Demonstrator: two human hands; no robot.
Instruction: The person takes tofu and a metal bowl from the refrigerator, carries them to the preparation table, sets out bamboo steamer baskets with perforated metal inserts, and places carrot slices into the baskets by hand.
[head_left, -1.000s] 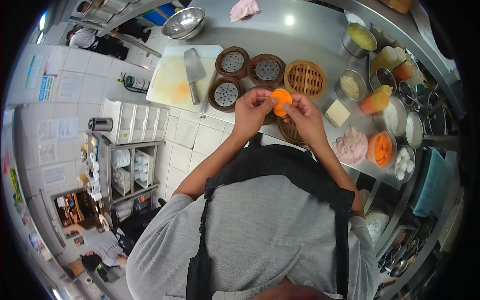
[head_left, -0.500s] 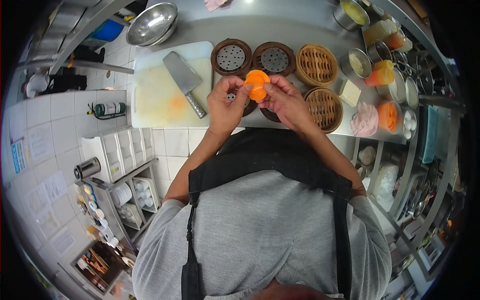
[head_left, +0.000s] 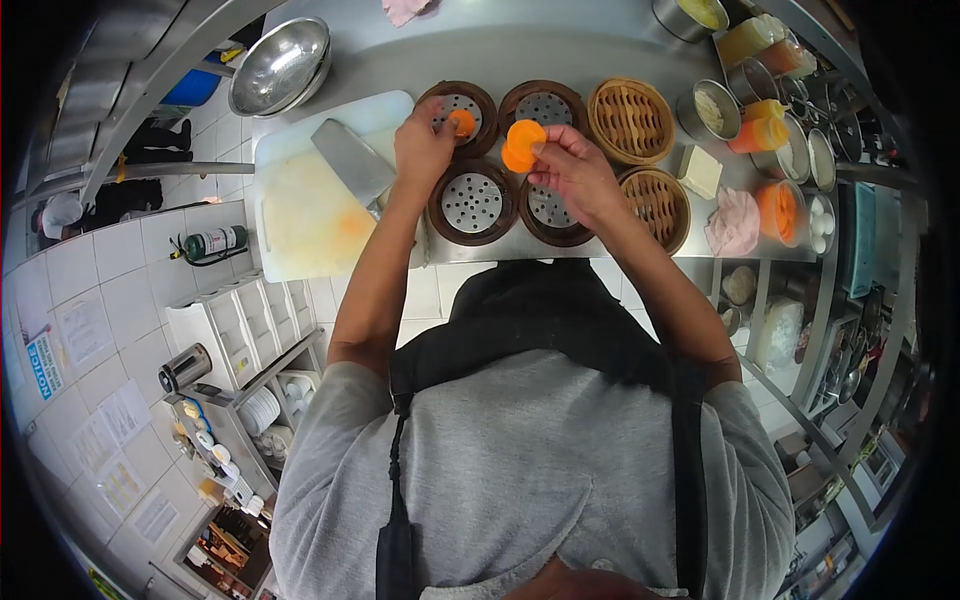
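My left hand (head_left: 424, 142) is at the back-left steamer basket (head_left: 486, 93), pinching a round orange carrot slice (head_left: 461, 123) over its perforated metal plate. Whether the slice touches the plate I cannot tell. A few overlapping carrot slices (head_left: 524, 140) are between the thumb and fingers of my right hand (head_left: 580, 178), above the middle baskets. Bare perforated plates show in the front-left basket (head_left: 472, 203) and the back-middle basket (head_left: 543, 106). My right hand partly covers the front-middle basket (head_left: 552, 212).
A cleaver (head_left: 350, 160) lies on the white cutting board (head_left: 300, 220) at left, near metal bowls (head_left: 283, 62). Slatted bamboo baskets (head_left: 632, 122) stand to the right, beside a pale block (head_left: 700, 171), a pink cloth (head_left: 734, 222), a tub of orange pieces (head_left: 782, 212) and sauce bottles (head_left: 762, 130).
My hands have parted from the shared stack of carrot slices. The left moved back and left with one slice to the back-left basket; the right keeps the others.
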